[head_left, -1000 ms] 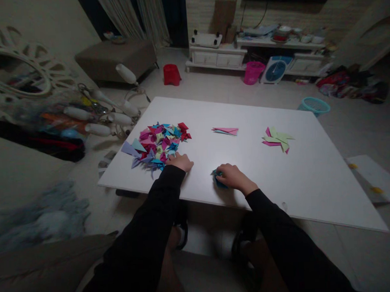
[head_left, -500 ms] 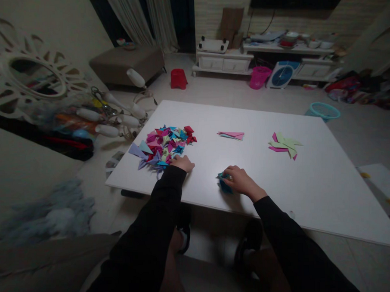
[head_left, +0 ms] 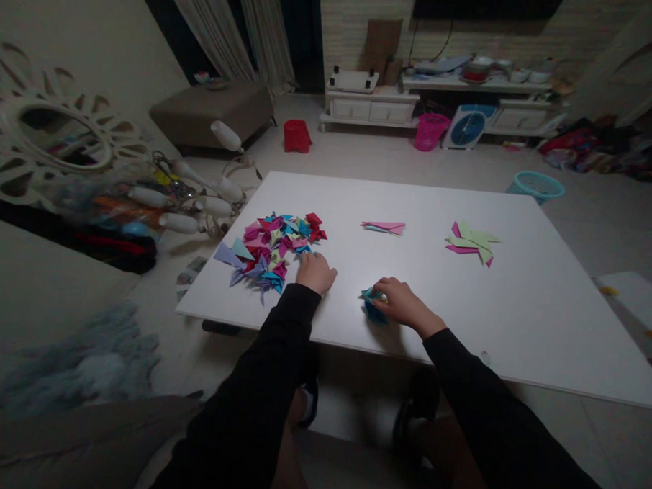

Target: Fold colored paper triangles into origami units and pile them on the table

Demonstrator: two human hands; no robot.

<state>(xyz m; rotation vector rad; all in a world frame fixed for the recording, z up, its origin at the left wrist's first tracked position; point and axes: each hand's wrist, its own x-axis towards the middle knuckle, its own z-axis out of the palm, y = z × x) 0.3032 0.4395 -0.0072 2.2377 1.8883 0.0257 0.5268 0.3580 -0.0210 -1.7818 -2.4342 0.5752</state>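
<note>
My right hand point(head_left: 401, 302) is closed on a teal-and-blue folded paper piece point(head_left: 373, 311) near the table's front edge. To its left, my left hand point(head_left: 316, 272) has its fingers curled at the right side of a heap of folded paper pieces point(head_left: 266, 243). A small blue folded paper piece point(head_left: 303, 250) shows at those fingertips; my hand hides part of it. The heap mixes pink, red, purple, blue and pale green.
Flat folded pink and light-blue strips point(head_left: 384, 228) lie mid-table, and green and magenta ones point(head_left: 473, 244) farther right. All rest on a white table point(head_left: 523, 308). A lamp with several white shades point(head_left: 213, 206) stands beyond its left edge, a turquoise basket point(head_left: 537, 186) at the far right.
My left hand has moved slightly right along the heap's edge, its fingertips now at the small blue piece. My right hand keeps its hold, almost still.
</note>
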